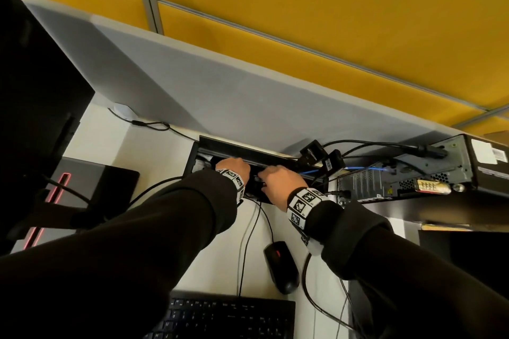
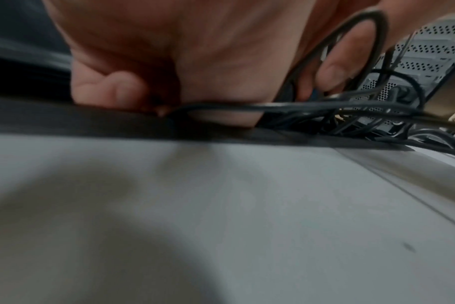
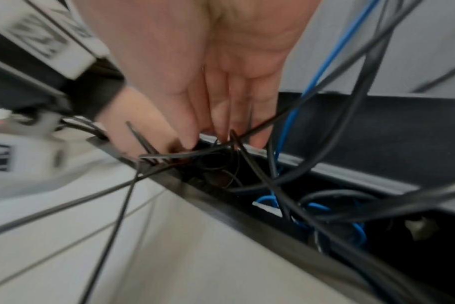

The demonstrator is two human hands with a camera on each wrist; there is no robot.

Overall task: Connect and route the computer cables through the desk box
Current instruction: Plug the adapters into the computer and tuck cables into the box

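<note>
The black desk box (image 1: 220, 150) lies open at the back of the white desk (image 1: 110, 140), with black and blue cables (image 3: 309, 207) tangled inside it. My left hand (image 1: 233, 170) reaches into the box's middle; its fingers (image 2: 112, 88) are curled and a black cable (image 2: 247, 106) runs under the palm, looping by the thumb (image 2: 346, 67). My right hand (image 1: 278, 180) is just to its right, and its thumb and fingertips (image 3: 218, 123) meet on thin black cables (image 3: 237, 144) at the box's rim (image 3: 221, 197). The computer (image 1: 413, 170) lies at the right.
A black mouse (image 1: 281, 265) and keyboard (image 1: 228, 319) lie near me, their cables running up to the box. A monitor (image 1: 35, 91) stands at the left. Two black adapters (image 1: 322, 158) sit by the box's right end. A grey partition (image 1: 220, 91) rises behind.
</note>
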